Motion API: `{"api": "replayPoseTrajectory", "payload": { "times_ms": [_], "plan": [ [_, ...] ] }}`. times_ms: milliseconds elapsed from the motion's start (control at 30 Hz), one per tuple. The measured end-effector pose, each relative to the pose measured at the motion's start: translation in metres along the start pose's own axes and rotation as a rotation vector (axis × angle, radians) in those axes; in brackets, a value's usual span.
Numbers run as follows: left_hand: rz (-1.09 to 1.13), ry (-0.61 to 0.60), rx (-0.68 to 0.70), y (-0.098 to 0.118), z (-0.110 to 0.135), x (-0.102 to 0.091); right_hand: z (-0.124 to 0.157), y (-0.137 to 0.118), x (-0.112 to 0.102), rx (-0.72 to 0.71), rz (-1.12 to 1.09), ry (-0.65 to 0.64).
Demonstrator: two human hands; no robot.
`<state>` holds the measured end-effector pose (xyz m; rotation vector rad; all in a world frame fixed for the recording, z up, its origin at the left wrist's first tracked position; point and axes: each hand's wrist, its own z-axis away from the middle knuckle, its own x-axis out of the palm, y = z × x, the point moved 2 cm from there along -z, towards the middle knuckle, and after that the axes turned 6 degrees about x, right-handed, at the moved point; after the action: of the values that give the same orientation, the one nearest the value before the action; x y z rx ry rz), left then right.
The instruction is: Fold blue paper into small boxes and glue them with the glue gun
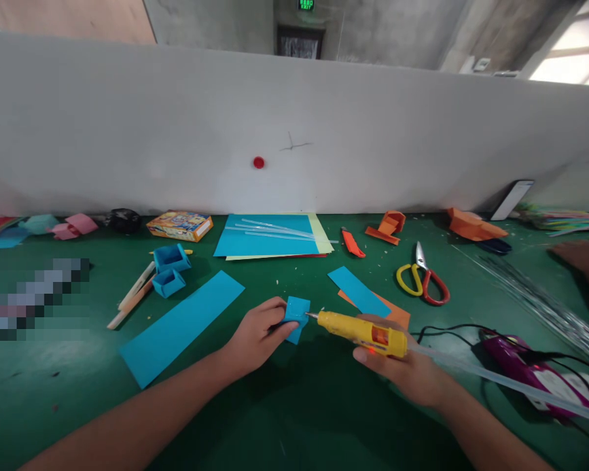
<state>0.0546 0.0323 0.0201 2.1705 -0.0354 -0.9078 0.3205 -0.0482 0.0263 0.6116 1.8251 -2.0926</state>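
My left hand (256,337) is closed around a small folded blue paper piece (296,313), held just above the green table. My right hand (406,373) grips a yellow hot glue gun (363,332). Its metal nozzle points left and touches the right edge of the blue piece. A clear glue stick (495,379) trails out of the gun's back toward the right. Two finished small blue paper boxes (171,267) sit to the left, and a long blue paper strip (181,325) lies beside my left forearm.
Yellow-and-red scissors (422,281), an orange cutter (352,243), blue and orange paper strips (360,292) and a blue sheet with glue sticks (269,235) lie beyond my hands. A purple glue gun (525,366) with black cord lies right. Another person's hand (582,256) rests far right. A white partition (294,131) backs the table.
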Motion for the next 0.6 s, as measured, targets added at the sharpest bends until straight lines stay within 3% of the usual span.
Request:
{"api": "replayPoseTrajectory", "payload": {
  "times_ms": [600],
  "plan": [
    [0.008,-0.027,-0.002,-0.0011,0.0009,0.0016,-0.0017,-0.002,0.0028,0.078,-0.072,-0.069]
  ]
}}
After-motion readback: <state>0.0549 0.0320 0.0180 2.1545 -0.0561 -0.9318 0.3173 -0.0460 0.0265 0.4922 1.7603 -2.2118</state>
